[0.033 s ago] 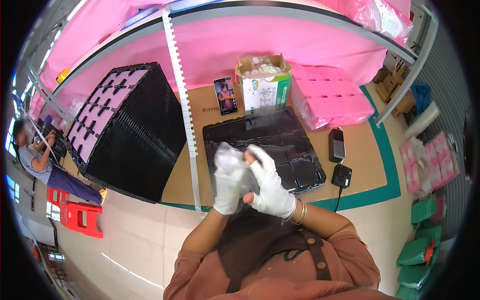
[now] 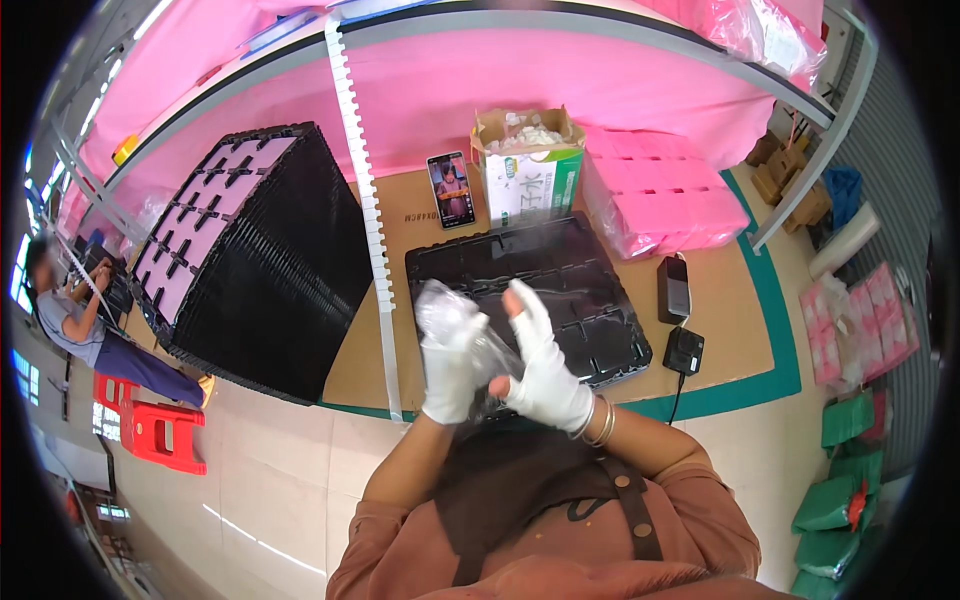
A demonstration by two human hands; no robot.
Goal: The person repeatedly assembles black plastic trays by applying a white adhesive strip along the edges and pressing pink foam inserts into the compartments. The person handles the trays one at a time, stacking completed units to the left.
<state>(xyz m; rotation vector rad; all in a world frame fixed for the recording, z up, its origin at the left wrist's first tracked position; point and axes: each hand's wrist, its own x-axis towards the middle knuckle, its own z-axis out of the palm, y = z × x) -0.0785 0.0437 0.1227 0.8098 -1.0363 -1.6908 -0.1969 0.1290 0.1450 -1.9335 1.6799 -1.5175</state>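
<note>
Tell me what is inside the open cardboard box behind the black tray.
The cardboard box holds a heap of small whitish pieces at its open top; anything deeper is hidden by its walls.

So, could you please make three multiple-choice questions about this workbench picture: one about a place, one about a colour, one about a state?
1. Where does the phone stand?
A. Left of the open carton
B. On the tall stack of trays
C. On the floor

2. What colour are the gloves on both hands?
A. Black
B. White
C. Green

3. What is the state of the clear plastic bag?
A. Lying flat on the table
B. Held up between the hands
C. Hanging from the shelf

Answers:
1. A, the phone leans upright just left of the open carton, behind the black tray.
2. B, the left hand and the right hand both wear white gloves.
3. B, both hands hold the crumpled bag above the near edge of the tray.
</note>
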